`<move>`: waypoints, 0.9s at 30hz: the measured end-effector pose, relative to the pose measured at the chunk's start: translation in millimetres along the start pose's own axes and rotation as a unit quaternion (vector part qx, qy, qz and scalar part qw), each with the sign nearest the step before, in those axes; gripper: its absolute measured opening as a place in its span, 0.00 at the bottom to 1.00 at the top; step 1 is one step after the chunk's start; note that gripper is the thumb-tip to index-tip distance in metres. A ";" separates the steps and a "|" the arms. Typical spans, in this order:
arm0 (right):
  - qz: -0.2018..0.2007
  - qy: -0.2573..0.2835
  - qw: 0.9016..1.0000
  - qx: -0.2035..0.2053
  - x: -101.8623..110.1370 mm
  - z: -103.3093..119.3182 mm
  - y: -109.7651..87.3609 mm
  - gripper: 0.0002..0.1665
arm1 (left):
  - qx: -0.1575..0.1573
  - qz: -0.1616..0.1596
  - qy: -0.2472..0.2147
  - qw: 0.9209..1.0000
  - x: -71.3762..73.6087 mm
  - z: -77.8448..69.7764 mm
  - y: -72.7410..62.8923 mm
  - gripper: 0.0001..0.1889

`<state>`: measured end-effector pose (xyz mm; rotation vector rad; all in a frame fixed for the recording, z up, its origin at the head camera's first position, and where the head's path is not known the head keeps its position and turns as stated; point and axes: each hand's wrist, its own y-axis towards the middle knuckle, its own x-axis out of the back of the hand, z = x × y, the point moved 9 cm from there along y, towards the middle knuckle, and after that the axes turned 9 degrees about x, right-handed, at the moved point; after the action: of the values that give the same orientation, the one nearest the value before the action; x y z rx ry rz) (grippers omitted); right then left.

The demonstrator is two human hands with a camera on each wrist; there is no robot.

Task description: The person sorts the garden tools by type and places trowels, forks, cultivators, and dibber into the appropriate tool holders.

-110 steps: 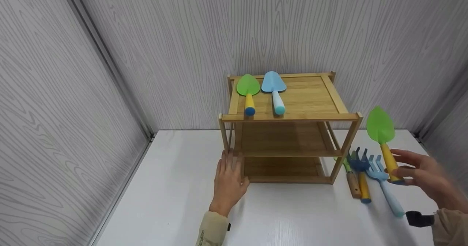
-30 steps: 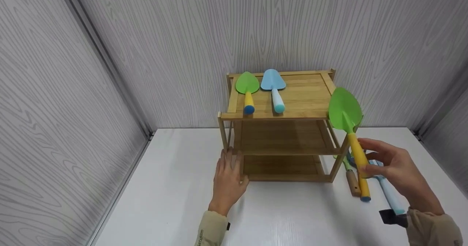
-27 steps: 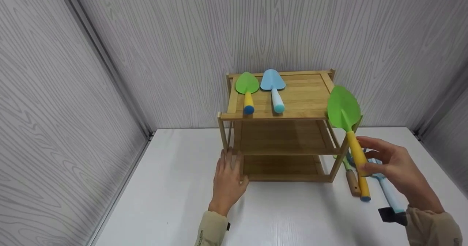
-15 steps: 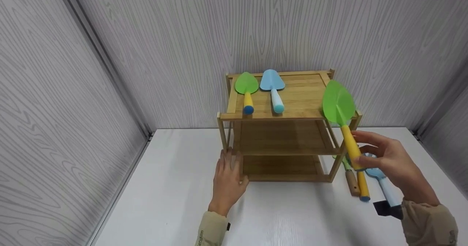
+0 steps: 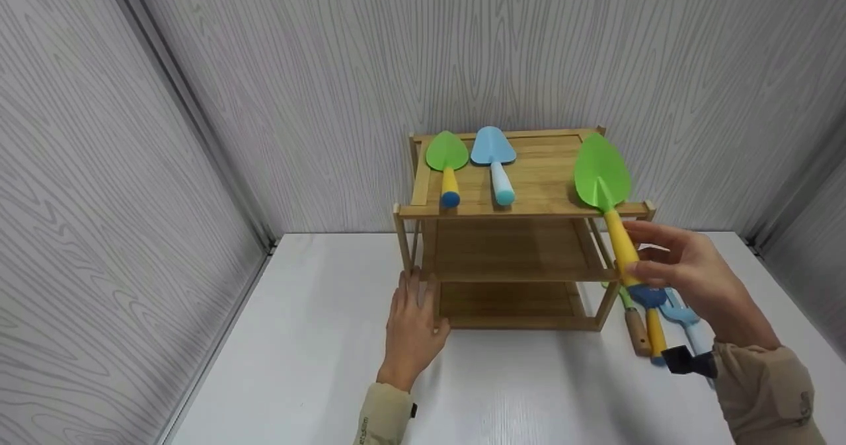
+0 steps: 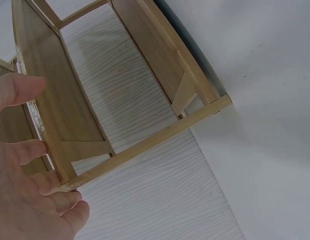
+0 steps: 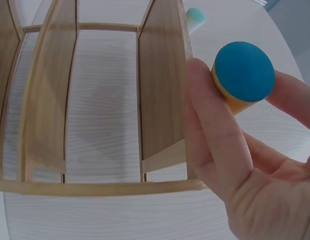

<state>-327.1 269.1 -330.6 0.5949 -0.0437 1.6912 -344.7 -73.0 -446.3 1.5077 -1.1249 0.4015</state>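
Left hand (image 5: 411, 336) spreads against the rack (image 5: 515, 250); right hand (image 5: 697, 276) pinches one trowel (image 5: 603, 172) near its front rail (image 5: 529, 212), two others (image 5: 492, 147) leftward across open top.

There is open room between the shelves (image 5: 509, 250), with front posts (image 5: 607, 306) at both sides

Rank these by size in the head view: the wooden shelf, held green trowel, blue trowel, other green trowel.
1. Wooden shelf
2. Held green trowel, possibly nearer the camera
3. Blue trowel and other green trowel: too alike to rank
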 end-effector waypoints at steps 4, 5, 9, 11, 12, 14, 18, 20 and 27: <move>0.005 -0.018 1.000 -0.020 -0.1 3.2 3.3 0.37 | -0.004 -0.006 0.004 1.000 0.3 -0.1 -0.1 0.36; 0.007 -0.020 1.000 -0.021 -0.4 4.5 3.9 0.37 | -0.006 -0.007 0.007 1.000 0.7 -0.2 0.0 0.35; 0.009 -0.020 1.000 -0.022 -0.8 9.2 5.9 0.37 | -0.005 -0.006 0.013 1.000 1.0 -0.3 -0.2 0.36; 0.009 -0.018 0.999 -0.026 -0.1 10.0 8.1 0.38 | -0.002 -0.001 0.014 1.000 0.4 0.0 -0.5 0.36; 0.009 -0.016 0.999 -0.029 0.4 9.9 9.5 0.38 | -0.001 0.002 0.013 1.000 -0.1 0.2 -0.8 0.36; 0.012 -0.003 0.999 -0.035 1.6 9.5 13.2 0.38 | 0.002 0.007 0.011 1.000 -1.0 0.6 -0.7 0.36; 0.020 0.039 0.998 -0.040 4.1 9.6 21.6 0.37 | 0.005 0.012 0.008 1.000 -1.0 0.3 -0.7 0.36; 0.025 0.057 0.997 -0.041 4.9 10.9 25.9 0.36 | 0.006 0.010 0.010 1.000 -1.1 0.5 -0.2 0.37; 0.032 0.082 0.995 -0.051 5.2 17.9 39.7 0.38 | 0.009 0.004 0.021 1.000 -1.7 0.5 0.1 0.39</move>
<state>-358.0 258.8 -301.3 0.3806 -0.0311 1.7826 -345.7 -72.8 -447.7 1.5037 -1.0965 0.4474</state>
